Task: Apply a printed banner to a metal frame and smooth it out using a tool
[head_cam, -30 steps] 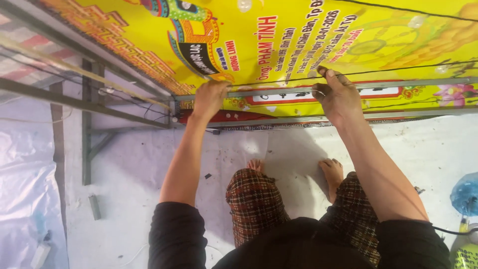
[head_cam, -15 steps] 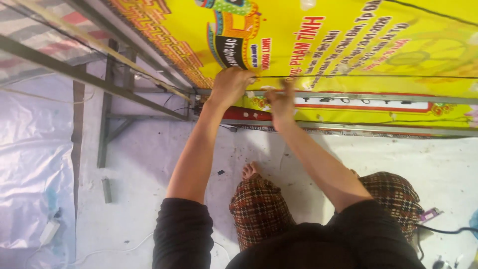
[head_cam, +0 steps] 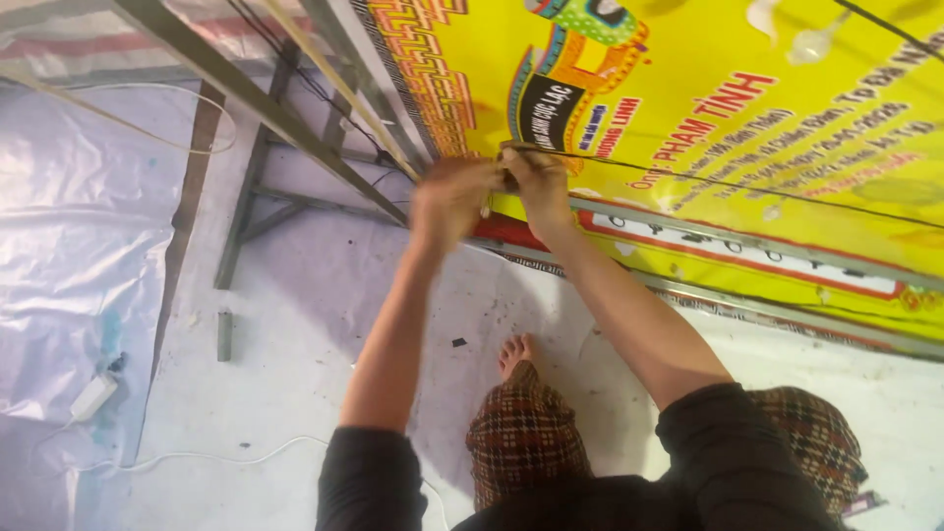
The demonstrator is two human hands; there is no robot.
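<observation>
A large yellow printed banner [head_cam: 787, 118] hangs over a grey metal frame [head_cam: 246, 93] ahead of me. A thin dark wire [head_cam: 747, 187] runs across the banner from its left corner toward the right. My left hand [head_cam: 450, 202] and my right hand [head_cam: 531, 182] meet at that left corner, side by side, fingers pinched together on the wire's end against the frame. The left hand is blurred. My bare foot [head_cam: 513, 352] and checked trousers show below.
White plastic sheeting [head_cam: 69, 256] covers the ground at left, with a white plug block [head_cam: 93, 395] and cable on it. A short metal offcut [head_cam: 225, 334] lies near the frame legs. A thin pale rod [head_cam: 334, 84] leans along the frame.
My view has swung right to left. The hands, spread apart on the frame's rail one second ago, have come together at the banner's left corner on the wire.
</observation>
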